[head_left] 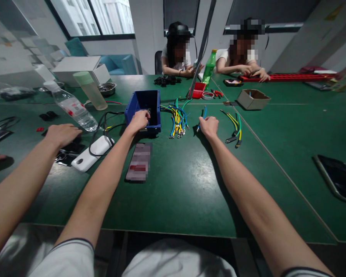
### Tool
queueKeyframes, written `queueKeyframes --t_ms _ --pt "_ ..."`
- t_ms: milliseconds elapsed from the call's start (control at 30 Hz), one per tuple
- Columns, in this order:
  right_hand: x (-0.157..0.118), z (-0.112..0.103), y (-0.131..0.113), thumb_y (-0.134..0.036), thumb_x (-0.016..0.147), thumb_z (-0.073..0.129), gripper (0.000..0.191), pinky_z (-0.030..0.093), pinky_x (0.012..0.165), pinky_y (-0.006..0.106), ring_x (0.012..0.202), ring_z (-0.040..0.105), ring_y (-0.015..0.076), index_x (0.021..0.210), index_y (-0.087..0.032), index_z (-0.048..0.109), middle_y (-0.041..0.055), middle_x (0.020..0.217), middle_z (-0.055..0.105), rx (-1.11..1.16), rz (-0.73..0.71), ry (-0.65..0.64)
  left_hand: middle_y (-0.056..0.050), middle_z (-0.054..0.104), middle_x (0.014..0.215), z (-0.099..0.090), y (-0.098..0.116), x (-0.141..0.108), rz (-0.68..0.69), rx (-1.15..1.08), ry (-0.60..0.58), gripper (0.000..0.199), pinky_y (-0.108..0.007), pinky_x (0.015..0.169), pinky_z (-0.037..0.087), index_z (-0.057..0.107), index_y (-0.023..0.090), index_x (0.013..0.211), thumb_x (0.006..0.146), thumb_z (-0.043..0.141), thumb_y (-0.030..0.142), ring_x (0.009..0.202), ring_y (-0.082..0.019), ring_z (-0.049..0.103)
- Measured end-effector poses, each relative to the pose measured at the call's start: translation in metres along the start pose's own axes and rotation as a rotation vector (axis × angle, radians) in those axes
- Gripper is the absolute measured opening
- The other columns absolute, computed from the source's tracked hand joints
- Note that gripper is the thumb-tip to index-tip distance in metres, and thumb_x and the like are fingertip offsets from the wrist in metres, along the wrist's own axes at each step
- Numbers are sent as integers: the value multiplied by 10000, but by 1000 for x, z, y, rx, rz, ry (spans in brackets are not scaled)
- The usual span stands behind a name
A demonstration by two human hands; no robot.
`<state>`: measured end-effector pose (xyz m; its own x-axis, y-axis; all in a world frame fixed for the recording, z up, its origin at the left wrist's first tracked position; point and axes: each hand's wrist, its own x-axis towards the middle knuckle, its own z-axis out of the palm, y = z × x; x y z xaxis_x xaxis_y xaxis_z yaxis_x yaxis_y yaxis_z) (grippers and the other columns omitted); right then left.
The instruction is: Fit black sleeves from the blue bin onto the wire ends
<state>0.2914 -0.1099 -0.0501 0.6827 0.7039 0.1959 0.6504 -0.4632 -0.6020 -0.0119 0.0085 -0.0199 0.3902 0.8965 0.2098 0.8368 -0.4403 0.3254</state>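
My left hand (pixel 140 120) reaches over the front rim of a blue plastic bin (pixel 129 111). Its fingers are curled together inside; what they pinch, if anything, is hidden. Between the thumb and fingers of my right hand (pixel 209 127), just above the green table, is a short blue wire (pixel 205 111) with a metal lug at its lower end. A bundle of yellow, green and blue wires (pixel 177 120) with ring lugs lies between my hands. Right of my right hand are a few yellow and green wires (pixel 238 127), some with black sleeves at their ends.
A phone (pixel 138 162) lies in front of the bin. To the left are a white power bank (pixel 92 154), a water bottle (pixel 76 109) and another person's arm (pixel 31 169). A cardboard box (pixel 253 100) and a green bottle (pixel 210 68) stand farther back. Two people sit opposite.
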Motion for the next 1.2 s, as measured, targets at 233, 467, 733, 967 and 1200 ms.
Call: queueKeyframes --t_ms 233,467,733,967,1200 --pt "1 0 3 -381 793 466 320 447 711 305 773 647 264 694 -156 670 185 770 699 35 -23 -17 -119 707 954 -3 6 -3 -1 59 53 301 -314 854 476 713 159 899 725 475 96 929 -251 639" --pt "0 0 2 -374 786 479 304 452 717 296 820 659 267 717 -157 681 190 812 709 47 -14 -23 -90 728 978 -5 8 -7 16 46 90 340 -271 871 481 726 154 966 690 534 107 947 -233 658" --pt "2 2 4 -379 775 484 292 454 732 312 832 655 275 705 -163 668 192 810 704 100 -5 -16 -67 733 981 -9 14 -16 -21 -140 175 317 -245 861 499 737 154 975 715 557 157 903 -192 673" --pt "2 3 7 -372 743 512 249 446 738 316 808 643 269 659 -177 643 173 777 694 179 -2 -7 -51 733 902 -9 15 -21 -104 -111 237 385 -221 803 487 733 155 889 648 444 76 863 -165 661" --pt "2 2 9 -368 728 516 242 419 677 307 661 581 230 555 -204 559 113 629 636 303 3 67 -45 723 853 -5 17 -27 -96 -162 415 270 -249 821 471 654 182 667 608 424 52 866 -174 657"
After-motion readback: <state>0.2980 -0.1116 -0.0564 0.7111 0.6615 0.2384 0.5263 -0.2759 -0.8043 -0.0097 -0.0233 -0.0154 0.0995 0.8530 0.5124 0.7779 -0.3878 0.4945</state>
